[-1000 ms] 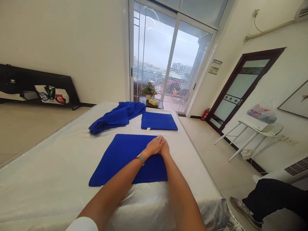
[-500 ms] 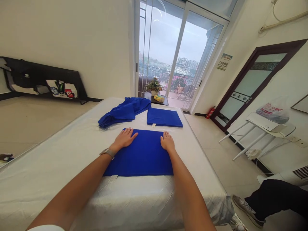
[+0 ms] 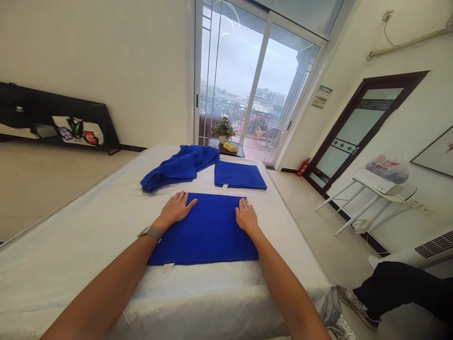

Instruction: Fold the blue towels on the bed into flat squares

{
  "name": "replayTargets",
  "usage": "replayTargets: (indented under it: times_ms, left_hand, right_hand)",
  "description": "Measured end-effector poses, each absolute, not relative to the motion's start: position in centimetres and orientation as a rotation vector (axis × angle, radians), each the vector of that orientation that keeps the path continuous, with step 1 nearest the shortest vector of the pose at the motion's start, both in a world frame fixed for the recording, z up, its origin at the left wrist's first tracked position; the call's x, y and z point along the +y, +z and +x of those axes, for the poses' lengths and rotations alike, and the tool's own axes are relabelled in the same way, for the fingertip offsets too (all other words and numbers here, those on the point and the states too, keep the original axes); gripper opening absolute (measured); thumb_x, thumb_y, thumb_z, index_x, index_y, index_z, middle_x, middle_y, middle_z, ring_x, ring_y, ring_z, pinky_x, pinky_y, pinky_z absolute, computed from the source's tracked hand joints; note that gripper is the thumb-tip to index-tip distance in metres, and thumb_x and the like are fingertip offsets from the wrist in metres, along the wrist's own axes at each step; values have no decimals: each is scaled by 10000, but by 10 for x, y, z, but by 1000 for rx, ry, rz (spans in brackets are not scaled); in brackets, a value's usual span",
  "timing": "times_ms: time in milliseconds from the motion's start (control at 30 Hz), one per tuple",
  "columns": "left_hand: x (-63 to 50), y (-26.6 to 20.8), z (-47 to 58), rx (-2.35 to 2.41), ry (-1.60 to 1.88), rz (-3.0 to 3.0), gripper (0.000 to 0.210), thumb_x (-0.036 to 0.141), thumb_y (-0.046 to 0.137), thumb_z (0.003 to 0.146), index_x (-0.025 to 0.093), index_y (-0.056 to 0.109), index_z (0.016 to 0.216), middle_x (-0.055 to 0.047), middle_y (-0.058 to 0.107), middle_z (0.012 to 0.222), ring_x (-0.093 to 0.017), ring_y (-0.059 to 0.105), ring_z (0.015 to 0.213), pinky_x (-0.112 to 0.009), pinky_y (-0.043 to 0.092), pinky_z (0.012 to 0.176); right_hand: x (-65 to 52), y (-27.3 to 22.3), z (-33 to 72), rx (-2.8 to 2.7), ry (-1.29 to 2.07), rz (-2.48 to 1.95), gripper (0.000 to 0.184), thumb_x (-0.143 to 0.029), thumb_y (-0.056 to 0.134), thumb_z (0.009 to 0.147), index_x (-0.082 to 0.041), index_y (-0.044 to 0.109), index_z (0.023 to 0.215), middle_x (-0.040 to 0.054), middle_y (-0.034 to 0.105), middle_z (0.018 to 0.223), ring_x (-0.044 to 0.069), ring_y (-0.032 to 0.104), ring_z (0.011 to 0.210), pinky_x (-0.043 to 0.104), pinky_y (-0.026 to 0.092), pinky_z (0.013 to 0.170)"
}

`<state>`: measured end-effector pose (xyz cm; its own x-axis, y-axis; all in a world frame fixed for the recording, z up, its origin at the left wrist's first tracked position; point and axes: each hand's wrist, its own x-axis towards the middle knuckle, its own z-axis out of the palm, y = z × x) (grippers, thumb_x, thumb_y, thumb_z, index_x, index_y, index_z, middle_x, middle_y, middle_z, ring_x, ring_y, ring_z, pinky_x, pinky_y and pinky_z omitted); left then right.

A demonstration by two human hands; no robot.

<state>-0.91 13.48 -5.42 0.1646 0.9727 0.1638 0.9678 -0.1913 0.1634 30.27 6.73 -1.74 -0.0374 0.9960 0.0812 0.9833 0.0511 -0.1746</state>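
Note:
A blue cloth, folded into a flat rectangle, lies on the plastic-covered mattress right in front of me. Flat on its left edge rests my left hand, fingers stretched out, with a watch on the wrist. My right hand lies on the right edge, its fingers also extended. A small white label sticks out at the near left of the cloth. Beyond my hands are a second folded blue cloth on the right and a crumpled blue cloth on the left.
Past the mattress's far end stands a small dark table with a potted plant and a yellow pack. At right are a white chair carrying a plastic bag, and another person's leg.
My hands stay spread on the folded cloth, the left slightly farther out along its edge. The whole view has shifted a little; the other cloths lie as before.

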Motion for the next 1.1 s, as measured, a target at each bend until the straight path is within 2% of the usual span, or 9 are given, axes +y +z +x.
replayTargets:
  times_ms: [200,367,433,567,667,800,967,1100]
  left_hand:
    - [131,-53,-10,2008,349,2391,914,690,122,941,12,299,1529,-218,300,1598,-337,256,1492,-478,229,1199]
    - [115,-35,-1,2052,553,2561,907,675,97,944,8,318,1519,-214,321,1591,-320,233,1502,-476,155,1225]
    - [107,-29,17,1940,598,2645,892,659,91,955,5,338,1509,-212,335,1585,-310,233,1504,-457,160,1226]
    - [88,-29,87,1543,445,2770,831,647,126,976,56,401,1492,-180,409,1553,-271,321,1473,-403,208,1215]
    - [78,-37,146,1301,394,2832,744,582,115,1006,105,386,1508,-155,397,1562,-252,315,1476,-408,220,1208]
    - [75,-44,181,1254,392,2812,704,486,63,1026,81,360,1518,-178,355,1577,-257,280,1490,-421,199,1210]
    - [74,-43,137,1438,361,2664,764,600,129,998,97,311,1543,-153,291,1606,-253,223,1510,-430,160,1223]
    - [65,-41,67,1635,253,2558,828,641,132,976,60,265,1550,-148,243,1623,-265,182,1519,-442,153,1227]
  right_hand:
    - [46,-23,303,-2121,276,-2101,687,-475,154,1029,-69,181,1583,91,141,1654,200,94,1531,372,69,1232]
    - [47,-24,302,-2091,288,-2077,689,-467,153,1027,-55,186,1579,96,143,1653,205,91,1531,378,61,1234]
    - [47,-25,301,-2077,283,-2059,683,-454,154,1028,-50,193,1577,101,154,1650,208,102,1530,386,69,1235]
    - [45,-26,301,-2069,245,-2038,658,-420,179,1028,-48,224,1570,116,185,1643,214,130,1525,392,89,1232]
    - [42,-27,304,-2107,198,-2014,625,-358,205,1026,-45,232,1566,125,190,1641,213,130,1525,391,100,1229]
    - [41,-26,306,-2147,185,-1995,602,-295,218,1016,-59,233,1569,115,170,1647,212,126,1526,381,107,1226]
    - [43,-26,304,-2093,209,-2015,624,-342,187,1024,-31,236,1562,129,211,1636,213,154,1520,385,107,1226]
    - [45,-26,303,-2080,243,-2026,638,-367,168,1024,-34,225,1566,119,191,1641,212,141,1523,389,95,1227]
